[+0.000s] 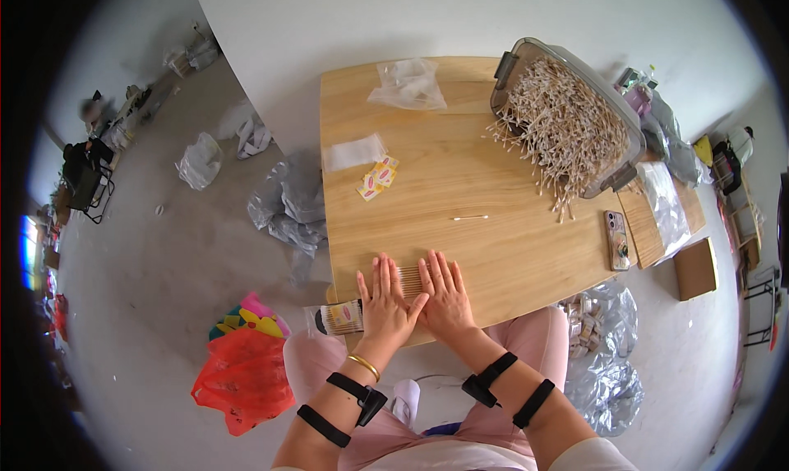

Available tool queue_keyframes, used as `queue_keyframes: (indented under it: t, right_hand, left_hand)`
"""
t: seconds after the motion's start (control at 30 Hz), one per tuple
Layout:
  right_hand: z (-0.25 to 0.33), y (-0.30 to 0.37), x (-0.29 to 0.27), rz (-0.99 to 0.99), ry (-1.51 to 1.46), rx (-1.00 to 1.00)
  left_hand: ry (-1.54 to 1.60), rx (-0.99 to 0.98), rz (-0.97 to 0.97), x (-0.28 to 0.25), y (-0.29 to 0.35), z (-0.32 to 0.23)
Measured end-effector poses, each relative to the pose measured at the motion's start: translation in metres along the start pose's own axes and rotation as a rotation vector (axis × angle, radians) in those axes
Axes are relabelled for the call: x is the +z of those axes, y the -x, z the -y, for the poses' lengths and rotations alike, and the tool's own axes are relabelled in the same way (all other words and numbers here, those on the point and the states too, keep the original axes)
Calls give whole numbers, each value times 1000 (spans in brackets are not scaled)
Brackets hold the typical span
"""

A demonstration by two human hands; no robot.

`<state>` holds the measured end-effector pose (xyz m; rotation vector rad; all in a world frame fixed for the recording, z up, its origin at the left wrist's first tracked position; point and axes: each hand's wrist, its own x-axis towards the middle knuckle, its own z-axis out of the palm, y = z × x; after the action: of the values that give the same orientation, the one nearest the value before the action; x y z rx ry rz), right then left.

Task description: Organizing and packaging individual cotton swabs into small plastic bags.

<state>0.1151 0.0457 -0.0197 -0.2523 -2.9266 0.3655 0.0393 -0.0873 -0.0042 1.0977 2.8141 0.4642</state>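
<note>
A row of cotton swabs [411,280] lies side by side near the table's front edge, between my two hands and partly under them. My left hand [388,305] rests flat on its left side, fingers stretched out. On the right side, my right hand [447,300] presses down flat, with its thumb touching my left hand. Beside my left wrist, at the table edge, sits a clear pack of cotton swabs [339,317] with a yellow label. One loose swab [471,218] lies farther up the table. A tilted clear tub [615,109] at the back right holds heaped swabs [559,117], some spilling out.
On the wooden table [444,159] are yellow labels [379,178], flat clear sleeves [355,153], a crumpled plastic bag [409,86] and a phone [616,241]. A red bag [243,379], a plastic bag of packs [585,323] and a cardboard box [697,270] surround it.
</note>
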Motion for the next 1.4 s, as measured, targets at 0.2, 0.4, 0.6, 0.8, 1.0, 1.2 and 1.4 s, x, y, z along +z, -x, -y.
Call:
queue_keyframes:
  t: [0.2,0.4,0.6,0.8,1.0,1.2,1.4]
  right_hand:
    - [0,0,-11,46,24,3]
    - [14,7,-10,69,-15,-46]
    - [49,21,-7,134,-32,-100]
    - [61,20,-9,133,10,-77]
    - [82,17,2,100,-74,-69]
    - [95,13,12,119,-98,-73]
    - [77,13,-1,149,-44,-36]
  left_hand:
    - [142,-101,-161,-40,8,35]
    - [359,-543,-366,-40,57,104]
    - [645,-637,-341,2,57,118]
    - [1087,-883,-297,20,54,123]
    - [1286,-898,-369,19,53,114]
    - [933,-721,-392,2,46,100]
    - [845,-752,-378,1,62,142]
